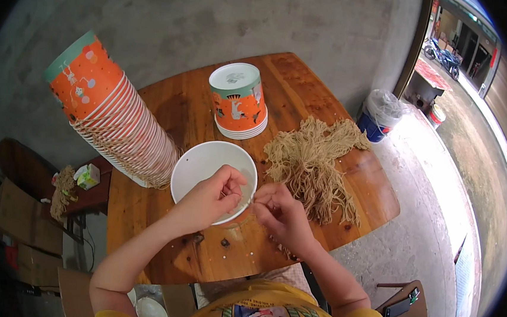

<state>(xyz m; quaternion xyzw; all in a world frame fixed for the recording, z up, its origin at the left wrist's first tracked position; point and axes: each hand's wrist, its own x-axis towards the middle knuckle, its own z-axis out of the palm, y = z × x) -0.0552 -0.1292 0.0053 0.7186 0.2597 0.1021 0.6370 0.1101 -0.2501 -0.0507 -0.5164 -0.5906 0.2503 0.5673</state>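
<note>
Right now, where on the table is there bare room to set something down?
On the table: bare wood behind the yarn, right of the short stack; between that and the tall stack; and right of the yarn's near end, to the edge. Crowded around the bowl: left hand over it, right hand between its rim and the yarn.

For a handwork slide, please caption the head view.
Left hand over an open bucket, right hand beside it, with tan strands and stacked orange buckets on a wooden table.
</note>
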